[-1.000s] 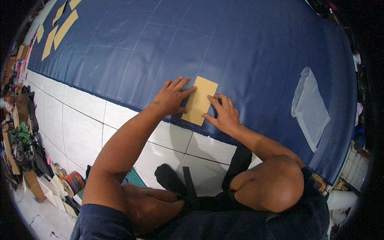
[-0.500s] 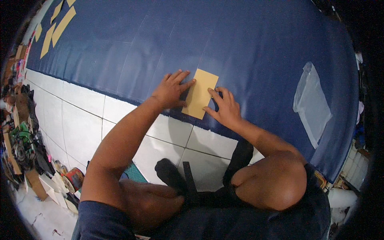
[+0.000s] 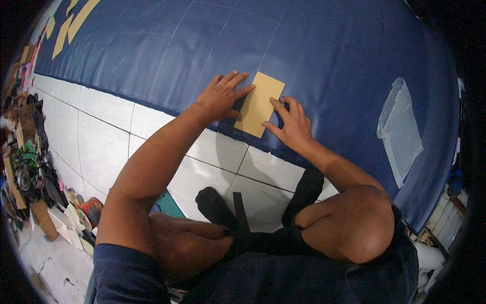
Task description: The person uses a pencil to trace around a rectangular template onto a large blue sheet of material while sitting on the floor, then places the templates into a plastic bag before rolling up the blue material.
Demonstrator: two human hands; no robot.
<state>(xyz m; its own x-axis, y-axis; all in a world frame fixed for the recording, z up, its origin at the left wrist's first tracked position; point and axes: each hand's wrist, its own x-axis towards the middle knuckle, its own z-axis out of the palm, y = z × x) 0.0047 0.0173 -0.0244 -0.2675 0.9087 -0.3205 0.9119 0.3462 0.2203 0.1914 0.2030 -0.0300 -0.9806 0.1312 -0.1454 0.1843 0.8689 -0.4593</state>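
Observation:
A tan rectangular card (image 3: pixel 257 109) lies flat on a large dark blue sheet of material (image 3: pixel 344 76), close to its near edge. The fingers of my left hand (image 3: pixel 221 96) are spread, with the index fingertip and thumb at the card's left edge. On the opposite side, my right hand (image 3: pixel 293 121) rests with bent fingers, its index fingertip and thumb touching the card's right edge. Thumb and index stand apart there. Thin pale lines run across the blue sheet, and one meets the card's upper left corner.
Several tan card pieces (image 3: pixel 76 23) lie at the far left of the sheet. A clear plastic bag (image 3: pixel 400 131) rests on its right side. White floor tiles (image 3: pixel 101 126) border the near edge. A green mat (image 3: pixel 170 205) shows beside my left leg, and clutter (image 3: pixel 30 167) lines the left side.
The whole view has shifted, so the sheet, card and hands appear higher. Against the sheet's lines, the card looks unmoved, and both hands stay at its edges.

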